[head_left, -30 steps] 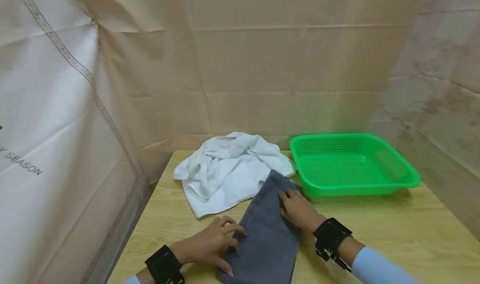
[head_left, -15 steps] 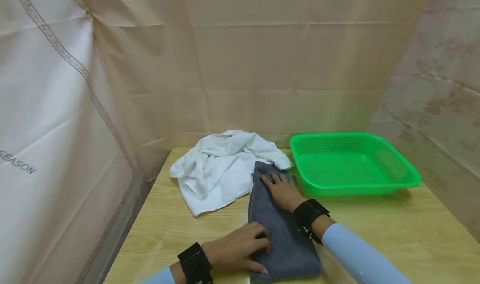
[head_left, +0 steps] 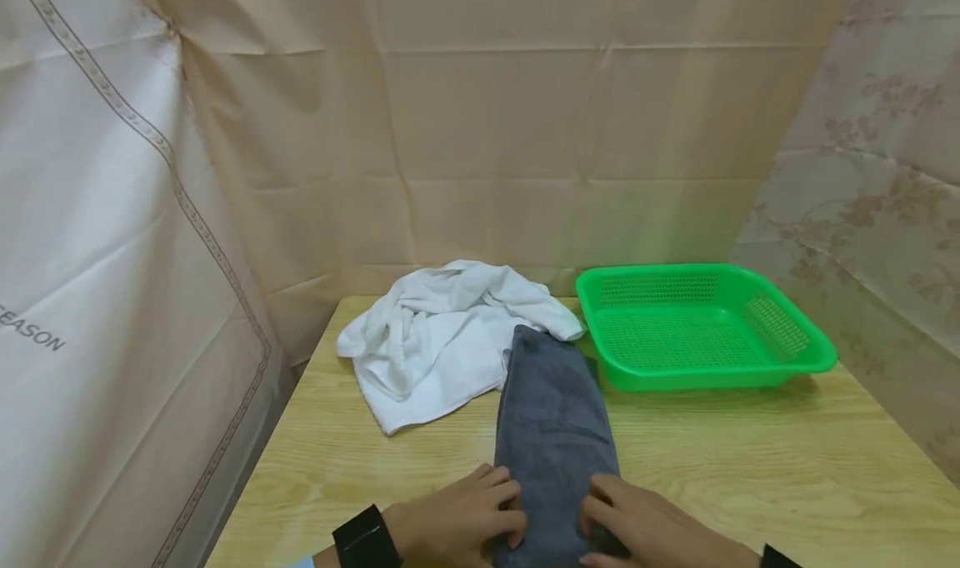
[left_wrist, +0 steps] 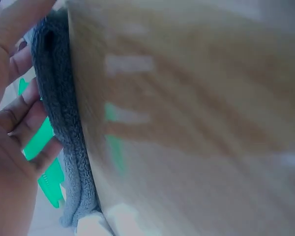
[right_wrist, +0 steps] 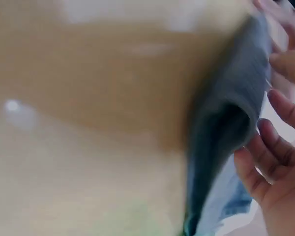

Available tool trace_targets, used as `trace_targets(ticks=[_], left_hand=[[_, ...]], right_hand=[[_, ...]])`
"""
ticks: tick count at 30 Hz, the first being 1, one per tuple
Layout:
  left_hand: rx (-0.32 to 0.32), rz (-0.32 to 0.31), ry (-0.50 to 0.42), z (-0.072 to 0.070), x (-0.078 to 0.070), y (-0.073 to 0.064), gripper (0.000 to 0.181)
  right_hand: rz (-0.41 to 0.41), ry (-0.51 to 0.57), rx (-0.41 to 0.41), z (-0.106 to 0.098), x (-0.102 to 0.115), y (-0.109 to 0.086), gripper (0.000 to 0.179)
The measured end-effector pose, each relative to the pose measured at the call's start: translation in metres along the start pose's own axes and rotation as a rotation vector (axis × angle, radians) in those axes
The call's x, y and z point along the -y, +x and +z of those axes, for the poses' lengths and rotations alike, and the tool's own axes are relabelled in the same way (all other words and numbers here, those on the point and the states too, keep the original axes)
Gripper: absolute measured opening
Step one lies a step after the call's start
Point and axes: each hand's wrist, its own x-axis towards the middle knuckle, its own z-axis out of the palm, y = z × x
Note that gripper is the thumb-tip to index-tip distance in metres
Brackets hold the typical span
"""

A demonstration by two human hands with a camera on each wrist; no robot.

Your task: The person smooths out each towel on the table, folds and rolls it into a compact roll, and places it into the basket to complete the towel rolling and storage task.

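Observation:
A dark grey towel (head_left: 557, 418), folded into a long strip, lies lengthwise on the wooden table, its far end against a crumpled white towel (head_left: 450, 335). My left hand (head_left: 461, 518) touches the grey towel's left edge near the front, fingers spread and slightly bent. In the left wrist view the towel's layered edge (left_wrist: 64, 108) runs beside those fingers. On the opposite side, my right hand (head_left: 648, 522) touches the right edge with loosely bent fingers (right_wrist: 270, 157). The right wrist view, blurred, shows a hollow fold in the towel (right_wrist: 231, 98) there. Its near end is cut off by the frame.
A green perforated plastic basket (head_left: 705, 376) stands at the back right, right of the grey towel's far end. Beige cloth (head_left: 495, 135) hangs behind the table (head_left: 735, 468). White cloth (head_left: 112, 368) hangs on the left and floral cloth (head_left: 877, 201) on the right.
The grey towel has swung from slanted to nearly straight. My right hand has come back from its far end to the near right edge, while the left hand has shifted rightward with the towel.

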Motion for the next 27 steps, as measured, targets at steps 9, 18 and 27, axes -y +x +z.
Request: trace_targets(ticks=[9, 18, 27], left_hand=[[0.026, 0.006, 0.104, 0.000, -0.004, -0.001, 0.025], [-0.041, -0.158, -0.171, -0.002, -0.004, -0.004, 0.015], [-0.164, -0.175, -0.212, 0.000, 0.002, 0.001, 0.018]], right_hand=[[-0.092, -0.286, -0.072, 0.021, 0.010, -0.032, 0.018], [0.179, 0.154, -0.062, 0.008, 0.001, -0.036, 0.022], [0.499, 0.410, -0.028, -0.001, -0.003, -0.033, 0.012]])
